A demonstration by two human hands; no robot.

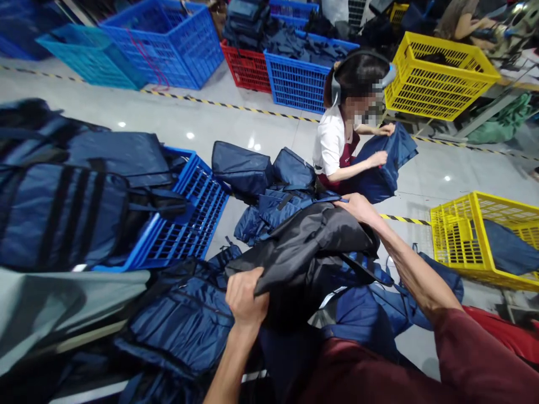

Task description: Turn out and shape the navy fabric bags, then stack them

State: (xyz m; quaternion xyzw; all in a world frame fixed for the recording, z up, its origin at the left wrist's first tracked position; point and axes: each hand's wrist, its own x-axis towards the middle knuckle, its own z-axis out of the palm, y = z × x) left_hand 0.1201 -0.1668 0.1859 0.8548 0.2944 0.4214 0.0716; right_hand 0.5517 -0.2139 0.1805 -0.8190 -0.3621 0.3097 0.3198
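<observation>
Between my two hands a dark bag (311, 235) is stretched out, its black fabric side facing up. My left hand (247, 297) is closed round its near left edge. At the far right edge, my right hand (357, 209) pinches the rim, where a strip of blue cloth shows. The bag's lower part is hidden in shadow and folds. Blue fabric (357, 317) lies beneath it near my lap. A crumpled blue bag (185, 322) is to the left of my left hand, and more blue bags (278, 210) lie just beyond the black fabric.
At left, a blue crate (185, 235) stands beside piled blue bags (63, 207). A co-worker (332, 140) handles blue cloth (379, 168) ahead. Yellow crates (458, 269) stand at right and farther back. More crates, one red (248, 67), line the striped floor tape (236, 105).
</observation>
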